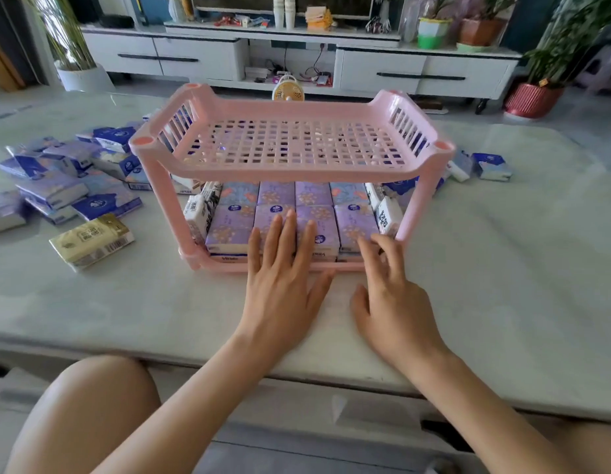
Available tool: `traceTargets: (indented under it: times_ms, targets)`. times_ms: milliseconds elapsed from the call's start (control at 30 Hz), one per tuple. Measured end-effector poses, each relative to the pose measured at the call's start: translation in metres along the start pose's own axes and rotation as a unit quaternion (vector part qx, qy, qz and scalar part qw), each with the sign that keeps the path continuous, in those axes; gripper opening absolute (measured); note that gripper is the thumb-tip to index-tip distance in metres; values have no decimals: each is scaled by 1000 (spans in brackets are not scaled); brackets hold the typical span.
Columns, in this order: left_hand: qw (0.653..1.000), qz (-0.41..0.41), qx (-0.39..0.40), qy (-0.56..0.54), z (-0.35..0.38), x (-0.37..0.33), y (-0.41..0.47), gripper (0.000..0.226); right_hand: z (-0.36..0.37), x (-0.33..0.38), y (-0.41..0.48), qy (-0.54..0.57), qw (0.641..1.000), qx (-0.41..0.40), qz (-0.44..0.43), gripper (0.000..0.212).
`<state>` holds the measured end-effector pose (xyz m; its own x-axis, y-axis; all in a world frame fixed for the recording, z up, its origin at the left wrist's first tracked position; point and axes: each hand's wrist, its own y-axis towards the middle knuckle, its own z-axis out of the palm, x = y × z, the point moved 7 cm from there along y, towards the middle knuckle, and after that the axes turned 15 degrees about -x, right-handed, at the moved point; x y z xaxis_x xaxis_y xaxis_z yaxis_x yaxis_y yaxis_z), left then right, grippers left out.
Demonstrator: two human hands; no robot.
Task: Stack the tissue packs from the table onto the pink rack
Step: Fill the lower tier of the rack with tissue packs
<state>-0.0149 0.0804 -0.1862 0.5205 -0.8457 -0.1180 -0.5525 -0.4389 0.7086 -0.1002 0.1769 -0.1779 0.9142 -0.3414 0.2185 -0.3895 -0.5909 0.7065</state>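
I read the left grip [283,292] as open: fingers straight, resting on the purple tissue packs [232,220] that fill the lower tier of the pink rack [293,171]. The right grip [396,309] is relaxed and holds nothing, its fingertips touching the same row at the right end. Loose packs [58,189] lie on the tabletop [502,251], left of the rack.

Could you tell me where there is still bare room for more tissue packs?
The pink rack's top shelf is bare between its slatted ends. The lower shelf is packed full; loose packs crowd the table to its left.
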Motion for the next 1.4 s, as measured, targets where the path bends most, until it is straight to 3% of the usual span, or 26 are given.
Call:
traceTargets:
  times_ms: [100,200,333,433,467,567,667,733,900,1033,1167,1267,1400]
  targets:
    - [999,-18,-18,-47,-7,0,2,64,-12,2,0,45,998,-46,6,52]
    - [983,13,-107,-145,-32,-14,2,37,-40,-4,3,111,982,-153,0,27]
    - [935,165,-137,-283,-57,-80,-6,25,-72,-41,18,182,947,-254,71,21]
    - [909,285,-127,-276,-43,-144,-7,16,-72,-93,37,185,925,-262,203,19]
    - [917,263,-118,-276,-31,-157,1,14,-65,-115,40,175,921,-239,254,18]
    - [951,88,-69,-287,19,-176,36,24,-36,-178,38,175,898,-135,381,13]
    - [967,1,-41,-251,63,-193,63,43,-25,-223,31,202,852,-137,463,17]
    - [975,-28,-35,-217,84,-198,83,51,-19,-235,40,194,861,-139,449,22]
    - [997,-49,-45,-38,133,-177,123,52,12,-233,79,155,935,-72,310,41]
    - [989,-132,-68,-21,152,-148,123,59,40,-222,113,77,978,-26,193,47]
    - [986,-142,-85,25,156,-143,124,54,70,-230,115,7,980,80,182,59]
    - [986,-126,-91,57,150,-148,123,44,74,-232,119,6,983,70,171,58]
    - [992,-92,-76,52,139,-161,113,37,69,-235,123,47,981,-2,188,46]
